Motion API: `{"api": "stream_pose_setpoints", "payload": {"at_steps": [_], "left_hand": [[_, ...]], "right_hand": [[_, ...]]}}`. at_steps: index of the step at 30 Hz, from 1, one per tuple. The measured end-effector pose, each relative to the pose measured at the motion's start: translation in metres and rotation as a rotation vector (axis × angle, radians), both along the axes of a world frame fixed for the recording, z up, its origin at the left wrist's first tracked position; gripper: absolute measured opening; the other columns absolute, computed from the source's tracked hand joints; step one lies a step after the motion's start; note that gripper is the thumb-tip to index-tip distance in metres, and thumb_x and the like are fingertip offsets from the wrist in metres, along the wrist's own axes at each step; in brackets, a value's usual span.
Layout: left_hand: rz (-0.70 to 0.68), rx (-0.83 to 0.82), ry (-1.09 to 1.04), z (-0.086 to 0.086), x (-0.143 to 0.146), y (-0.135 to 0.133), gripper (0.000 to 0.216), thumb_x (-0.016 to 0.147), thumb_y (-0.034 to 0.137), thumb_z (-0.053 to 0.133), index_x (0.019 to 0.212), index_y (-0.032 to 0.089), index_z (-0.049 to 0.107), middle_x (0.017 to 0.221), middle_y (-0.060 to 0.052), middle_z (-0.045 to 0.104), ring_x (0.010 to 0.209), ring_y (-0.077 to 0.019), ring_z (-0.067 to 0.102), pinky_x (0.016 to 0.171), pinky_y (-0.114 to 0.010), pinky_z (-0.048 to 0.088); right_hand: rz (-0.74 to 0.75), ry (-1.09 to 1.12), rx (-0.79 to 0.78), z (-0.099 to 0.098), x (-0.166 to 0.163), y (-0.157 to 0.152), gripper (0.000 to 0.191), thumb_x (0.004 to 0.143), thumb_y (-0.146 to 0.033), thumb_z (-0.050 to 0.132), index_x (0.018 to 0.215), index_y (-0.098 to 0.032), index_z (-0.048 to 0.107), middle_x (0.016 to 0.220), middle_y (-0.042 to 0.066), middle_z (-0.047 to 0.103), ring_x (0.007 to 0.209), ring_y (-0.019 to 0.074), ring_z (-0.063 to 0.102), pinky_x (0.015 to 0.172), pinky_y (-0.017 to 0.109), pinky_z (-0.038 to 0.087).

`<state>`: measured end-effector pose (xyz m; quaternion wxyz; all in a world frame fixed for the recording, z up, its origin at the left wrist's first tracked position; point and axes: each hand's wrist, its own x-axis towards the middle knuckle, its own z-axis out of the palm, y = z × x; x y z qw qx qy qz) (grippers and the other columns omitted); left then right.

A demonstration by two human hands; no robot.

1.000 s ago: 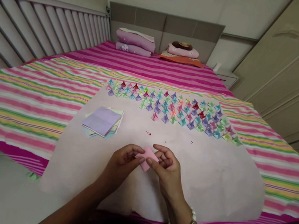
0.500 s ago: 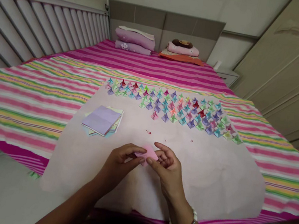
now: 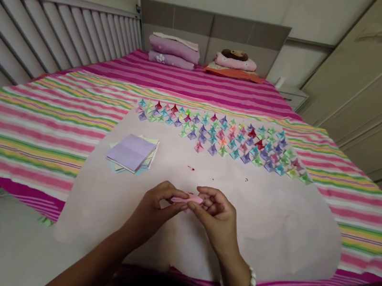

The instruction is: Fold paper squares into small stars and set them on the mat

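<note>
Both my hands pinch a small folded piece of pink paper (image 3: 186, 200) just above a pale sheet (image 3: 272, 223) spread on the bed. My left hand (image 3: 155, 207) grips its left end between thumb and fingers. My right hand (image 3: 215, 217), with a white bead bracelet at the wrist, holds the right end. The paper lies nearly edge-on to me, so its shape is hard to read. A stack of coloured paper squares (image 3: 132, 153), lilac on top, sits to the left of my hands.
Several small folded paper shapes (image 3: 224, 138) in many colours stand in rows at the far side of the pale sheet. The bed has a striped pink, green and yellow cover (image 3: 34, 123). Pillows (image 3: 172, 52) lie by the headboard. A wardrobe (image 3: 376, 90) stands at right.
The pink paper was held face-up as a flat square a second ago; now it is turned or folded so that only a thin edge shows. My hands stay in about the same place.
</note>
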<state>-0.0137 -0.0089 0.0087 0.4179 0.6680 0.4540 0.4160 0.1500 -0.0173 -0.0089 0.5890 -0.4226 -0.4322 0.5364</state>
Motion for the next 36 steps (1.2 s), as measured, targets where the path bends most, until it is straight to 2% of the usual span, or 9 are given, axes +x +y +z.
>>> {"api": "stream_pose_setpoints", "payload": {"at_steps": [6,9,12,16,21,27,31,33,36], "left_hand": [[0.033,-0.075,-0.070,-0.008,0.002,0.002,0.013,0.076,0.032,0.071,0.085,0.024,0.075,0.079,0.000,0.055,0.077,-0.0136,0.057,0.071,-0.025,0.046],[0.048,-0.058,-0.069,-0.007,0.002,0.002,0.010,0.077,0.031,0.069,0.080,0.023,0.074,0.090,-0.003,0.057,0.088,-0.0157,0.058,0.080,-0.027,0.045],[0.007,0.004,-0.063,-0.005,0.002,0.001,0.008,0.080,0.027,0.066,0.081,0.021,0.071,0.095,-0.003,0.062,0.095,-0.0170,0.058,0.087,-0.030,0.043],[0.019,0.019,-0.012,-0.002,0.004,-0.001,0.009,0.081,0.027,0.063,0.078,0.021,0.069,0.081,-0.001,0.067,0.083,-0.0163,0.060,0.081,-0.030,0.044],[0.163,-0.179,-0.067,-0.003,0.003,0.002,0.020,0.066,0.034,0.077,0.061,0.018,0.066,0.066,0.000,0.067,0.069,-0.0158,0.061,0.069,-0.027,0.047],[0.160,-0.266,-0.154,-0.006,0.000,0.007,0.025,0.057,0.029,0.082,0.053,0.017,0.061,0.059,0.001,0.065,0.062,-0.0140,0.060,0.062,-0.025,0.047],[0.111,-0.317,-0.291,-0.011,0.001,0.009,0.017,0.066,0.030,0.077,0.060,0.018,0.067,0.067,-0.001,0.071,0.069,-0.0162,0.064,0.068,-0.028,0.051],[0.064,-0.357,-0.378,-0.013,0.003,0.008,0.013,0.072,0.031,0.072,0.072,0.018,0.072,0.077,-0.003,0.074,0.079,-0.0182,0.067,0.077,-0.031,0.051],[-0.039,-0.403,-0.453,-0.016,0.009,0.004,0.021,0.071,0.028,0.073,0.090,0.018,0.073,0.089,-0.004,0.075,0.091,-0.0200,0.066,0.087,-0.034,0.049]], "right_hand": [[0.027,-0.080,0.021,0.000,0.001,0.000,0.030,0.066,-0.028,0.081,0.092,-0.022,0.067,0.071,0.000,0.065,0.065,0.0145,0.060,0.062,0.029,0.048],[0.014,-0.199,0.109,0.000,0.002,0.001,0.023,0.070,-0.029,0.077,0.092,-0.023,0.070,0.077,0.002,0.063,0.071,0.0158,0.059,0.067,0.031,0.048],[0.021,-0.288,0.199,0.001,0.002,0.002,0.015,0.073,-0.028,0.075,0.088,-0.024,0.073,0.083,0.003,0.061,0.078,0.0174,0.058,0.071,0.032,0.046],[0.033,-0.296,0.229,0.002,0.002,0.003,0.005,0.076,-0.029,0.073,0.077,-0.024,0.073,0.079,0.002,0.060,0.077,0.0172,0.058,0.071,0.032,0.045],[-0.001,-0.224,0.188,0.000,0.002,0.004,0.013,0.070,-0.028,0.078,0.065,-0.021,0.068,0.070,0.000,0.059,0.068,0.0153,0.056,0.065,0.030,0.044],[0.009,-0.087,0.066,-0.003,0.000,0.004,0.018,0.065,-0.026,0.081,0.058,-0.021,0.065,0.065,-0.002,0.058,0.063,0.0135,0.054,0.061,0.028,0.044],[-0.004,-0.001,-0.004,-0.009,0.000,0.006,0.015,0.067,-0.026,0.079,0.061,-0.021,0.066,0.065,-0.001,0.061,0.065,0.0150,0.057,0.065,0.030,0.045],[-0.047,0.011,-0.005,-0.013,0.001,0.007,0.012,0.069,-0.026,0.077,0.063,-0.021,0.068,0.066,-0.001,0.061,0.066,0.0146,0.056,0.066,0.029,0.044],[-0.091,0.013,0.021,-0.016,0.001,0.008,0.010,0.071,-0.026,0.076,0.064,-0.021,0.070,0.066,-0.002,0.060,0.067,0.0134,0.054,0.067,0.028,0.042]]}}
